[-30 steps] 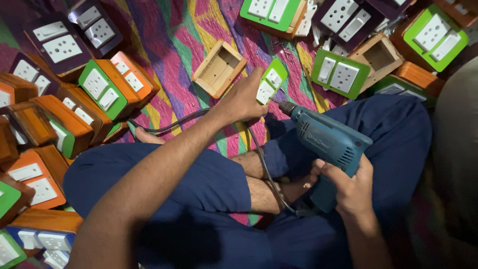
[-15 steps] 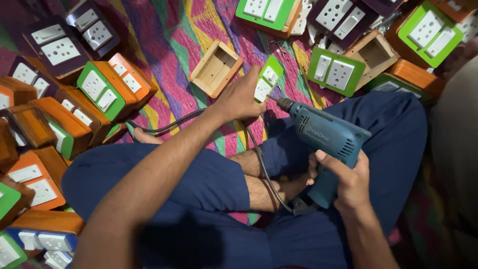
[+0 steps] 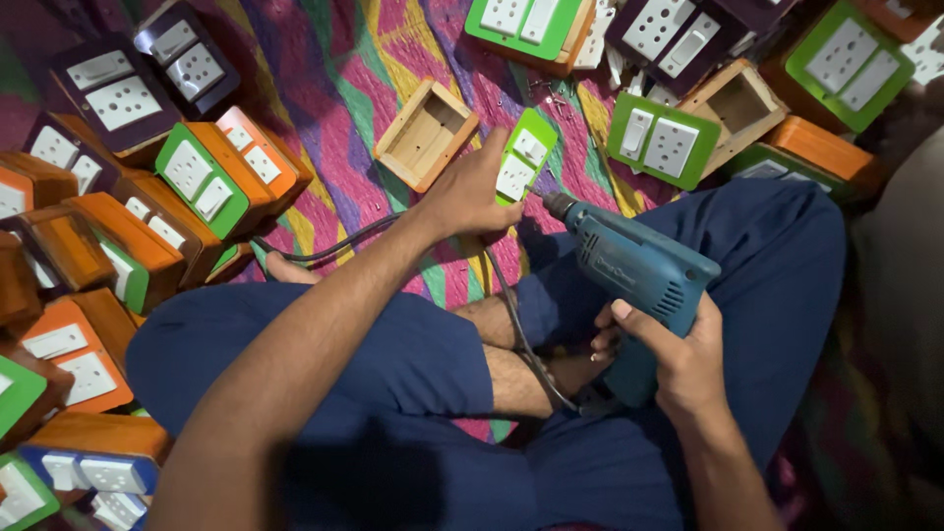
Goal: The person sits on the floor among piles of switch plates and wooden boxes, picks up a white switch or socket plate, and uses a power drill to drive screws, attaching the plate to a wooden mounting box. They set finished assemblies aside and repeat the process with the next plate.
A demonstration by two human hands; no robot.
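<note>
I sit cross-legged on a patterned mat. My left hand point(image 3: 470, 193) grips a green switch plate point(image 3: 523, 157) with white switches, holding it tilted on the mat in front of my knees. My right hand point(image 3: 677, 356) is wrapped around the handle of a blue electric drill point(image 3: 634, 270). The drill's chuck points at the lower edge of the green plate, close to my left fingers. Its dark cord point(image 3: 511, 313) runs down between my legs.
An empty wooden box point(image 3: 426, 134) lies just left of the plate. Orange and green switch boxes point(image 3: 202, 177) crowd the left side. More green plates point(image 3: 662, 140) and another open wooden box point(image 3: 736, 105) sit at the upper right. Loose screws point(image 3: 553, 93) dot the mat.
The drill and my right hand have shifted slightly left, bringing the chuck nearer the green plate. My left hand keeps its hold on the plate.
</note>
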